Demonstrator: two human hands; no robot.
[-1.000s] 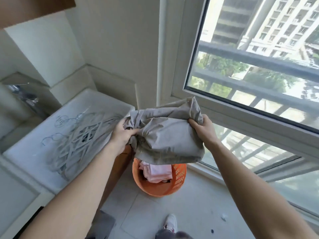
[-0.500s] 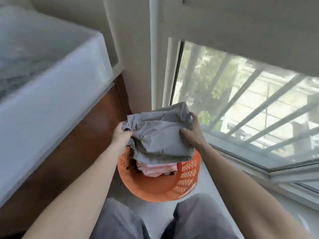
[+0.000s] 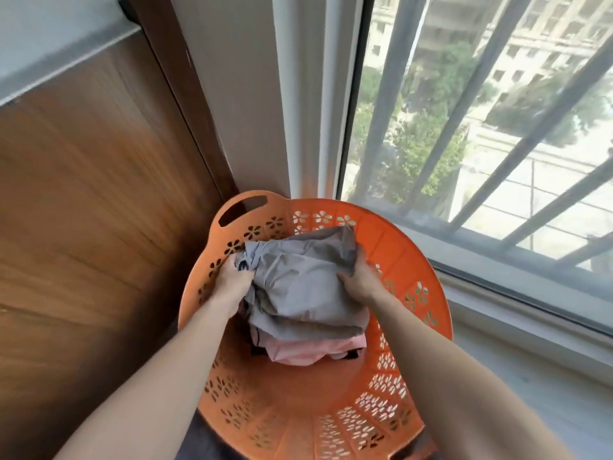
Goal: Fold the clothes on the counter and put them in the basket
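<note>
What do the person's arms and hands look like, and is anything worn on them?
The left forearm and right forearm are bare to the frame edge: no sleeves show. The left hand and right hand wear no gloves, and no watch, bracelet or ring is visible.

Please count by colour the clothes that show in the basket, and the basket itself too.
1 grey garment, gripped by the left hand and the right hand
1 pink garment
1 black fabric, mostly hidden
1 orange basket
Total: 4
</note>
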